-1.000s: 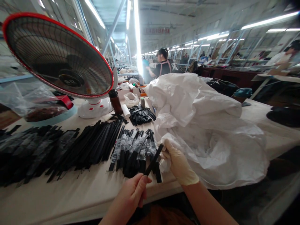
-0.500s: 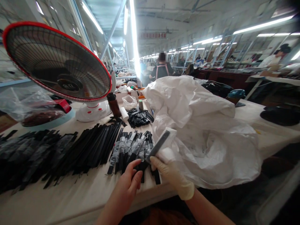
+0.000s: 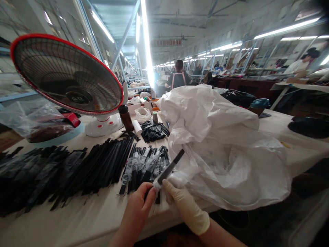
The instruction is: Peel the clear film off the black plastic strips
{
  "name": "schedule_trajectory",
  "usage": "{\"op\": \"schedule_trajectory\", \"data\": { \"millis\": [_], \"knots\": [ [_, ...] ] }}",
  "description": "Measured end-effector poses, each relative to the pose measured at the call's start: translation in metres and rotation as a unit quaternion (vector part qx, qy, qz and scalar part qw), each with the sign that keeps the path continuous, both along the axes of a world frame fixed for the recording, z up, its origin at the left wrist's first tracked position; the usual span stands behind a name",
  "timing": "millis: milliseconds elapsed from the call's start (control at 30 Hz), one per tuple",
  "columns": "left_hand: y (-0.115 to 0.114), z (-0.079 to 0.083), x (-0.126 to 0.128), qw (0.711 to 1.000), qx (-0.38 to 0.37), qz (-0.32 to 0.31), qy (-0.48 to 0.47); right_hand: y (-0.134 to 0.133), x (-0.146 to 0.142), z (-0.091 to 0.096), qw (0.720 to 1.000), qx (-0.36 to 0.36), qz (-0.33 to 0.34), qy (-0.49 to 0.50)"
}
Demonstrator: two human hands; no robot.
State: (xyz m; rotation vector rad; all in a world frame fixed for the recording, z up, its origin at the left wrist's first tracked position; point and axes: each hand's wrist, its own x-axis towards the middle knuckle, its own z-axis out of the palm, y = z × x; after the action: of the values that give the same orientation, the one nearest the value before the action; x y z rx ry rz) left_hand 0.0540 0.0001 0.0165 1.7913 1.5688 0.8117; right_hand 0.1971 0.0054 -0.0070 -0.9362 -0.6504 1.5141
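Note:
My bare left hand (image 3: 138,209) pinches the lower end of a thin black stick (image 3: 170,167) that slants up to the right. My right hand (image 3: 183,206), in a cream glove, is closed on the same stick's lower end, where a clear plastic sleeve (image 3: 168,178) wraps it. Both hands hover over the near edge of the white table (image 3: 84,219). Just beyond them lies a pile of sleeved black sticks (image 3: 144,166). A long spread of bare black sticks (image 3: 77,169) covers the table to the left.
A big crumpled white bag (image 3: 221,144) fills the table's right half. A red-rimmed fan (image 3: 66,75) stands at the back left beside a dark bottle (image 3: 125,117) and a smaller stick heap (image 3: 154,131). A person in an apron (image 3: 178,77) works farther back.
The right hand has come down from the white bag to the stick's lower end. A clear sleeve now sits over the stick, and both hands have drawn closer together.

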Motion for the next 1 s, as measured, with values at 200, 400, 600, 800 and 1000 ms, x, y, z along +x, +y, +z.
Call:
{"op": "schedule_trajectory", "data": {
  "millis": [200,400,600,800,1000],
  "knots": [
    [0.059,-0.018,-0.028,0.979,0.032,0.086,0.181,0.019,0.035,-0.002,0.999,0.011,-0.017,0.051],
    [0.07,-0.01,-0.022,0.966,0.079,0.101,0.224,0.033,0.035,0.001,0.994,-0.004,0.013,0.109],
    [0.032,0.006,0.017,0.984,-0.097,-0.1,-0.111,0.033,0.021,0.015,0.989,0.049,0.036,0.134],
    [0.02,0.011,0.02,0.986,-0.092,-0.048,-0.133,0.031,0.025,0.01,0.991,0.056,0.036,0.118],
    [0.02,0.016,0.017,0.997,-0.01,-0.054,-0.051,0.031,0.023,0.004,0.988,0.062,0.053,0.128]
  ]
}}
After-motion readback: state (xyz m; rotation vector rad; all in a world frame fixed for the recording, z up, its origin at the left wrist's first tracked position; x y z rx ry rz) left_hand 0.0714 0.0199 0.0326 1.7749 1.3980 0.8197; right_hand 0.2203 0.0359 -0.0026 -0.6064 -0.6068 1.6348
